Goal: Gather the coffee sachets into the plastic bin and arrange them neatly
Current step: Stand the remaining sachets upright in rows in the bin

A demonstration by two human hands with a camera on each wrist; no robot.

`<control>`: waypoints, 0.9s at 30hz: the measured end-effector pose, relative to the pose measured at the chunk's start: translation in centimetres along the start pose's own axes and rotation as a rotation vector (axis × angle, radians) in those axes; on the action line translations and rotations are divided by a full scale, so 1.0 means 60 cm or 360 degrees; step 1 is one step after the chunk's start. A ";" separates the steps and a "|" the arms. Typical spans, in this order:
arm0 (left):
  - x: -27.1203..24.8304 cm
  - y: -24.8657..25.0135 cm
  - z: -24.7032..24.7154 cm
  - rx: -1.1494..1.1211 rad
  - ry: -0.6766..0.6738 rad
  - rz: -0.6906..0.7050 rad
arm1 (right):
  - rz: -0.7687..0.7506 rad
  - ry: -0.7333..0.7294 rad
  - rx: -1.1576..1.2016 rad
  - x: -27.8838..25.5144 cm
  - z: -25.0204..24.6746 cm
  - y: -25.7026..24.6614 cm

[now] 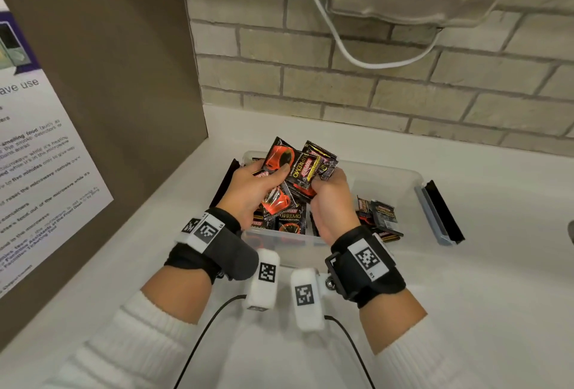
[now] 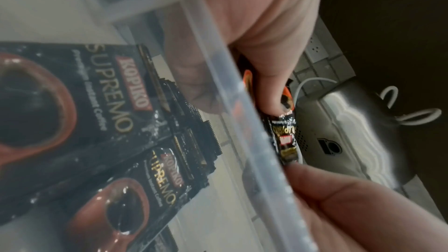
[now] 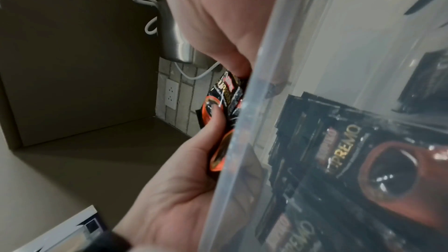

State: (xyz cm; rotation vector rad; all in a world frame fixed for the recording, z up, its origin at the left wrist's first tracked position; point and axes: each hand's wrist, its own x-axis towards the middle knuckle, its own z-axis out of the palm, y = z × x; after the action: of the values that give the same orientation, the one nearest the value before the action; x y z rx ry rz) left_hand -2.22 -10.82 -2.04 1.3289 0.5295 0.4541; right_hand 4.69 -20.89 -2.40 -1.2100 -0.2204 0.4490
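Coffee sachets, glossy black foil with an orange cup print [image 1: 298, 171], are bunched unevenly between both hands at frame centre, over the left part of the clear plastic bin [image 1: 400, 177] on the white desk [image 1: 466, 295]. Left hand [image 1: 248, 193] and right hand [image 1: 334, 202] both have fingers curled onto the bundle. Long axes fan toward the upper frame; loose sachets [image 1: 377, 217] lie lower right in the bin, nearer the right hand.
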 end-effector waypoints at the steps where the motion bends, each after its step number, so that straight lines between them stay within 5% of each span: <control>1: 0.001 0.001 -0.001 -0.0038 0.0032 -0.0027 | 0.0014 -0.0034 0.0081 -0.004 0.004 -0.002; 5: 0.006 0.000 -0.004 -0.0069 0.0065 -0.0079 | 0.0091 -0.0136 -0.0033 -0.009 0.013 0.006; 10: 0.003 0.005 0.003 -0.0163 0.0057 0.0024 | -0.0126 0.0124 -0.0400 0.005 -0.008 0.001; 13: 0.007 0.002 -0.004 -0.0410 0.0152 0.0155 | -0.0232 0.0062 -0.0815 0.014 -0.025 -0.015; 18: 0.004 -0.008 0.016 0.0485 0.0000 0.0498 | -0.0414 -0.0153 -0.1248 0.015 -0.031 -0.034; 24: 0.012 -0.019 0.018 0.0936 0.0188 0.0592 | -0.0478 -0.0123 -0.1063 0.021 -0.026 -0.037; 27: 0.014 -0.020 0.017 0.0884 0.0151 0.0511 | -0.0412 -0.0048 -0.0844 0.026 -0.025 -0.032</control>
State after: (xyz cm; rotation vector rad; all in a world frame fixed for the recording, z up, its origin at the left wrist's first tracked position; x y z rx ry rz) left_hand -0.92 -11.33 -3.17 1.9484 0.5435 0.6657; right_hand 7.10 -22.00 -1.22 -1.6661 -0.5395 0.1827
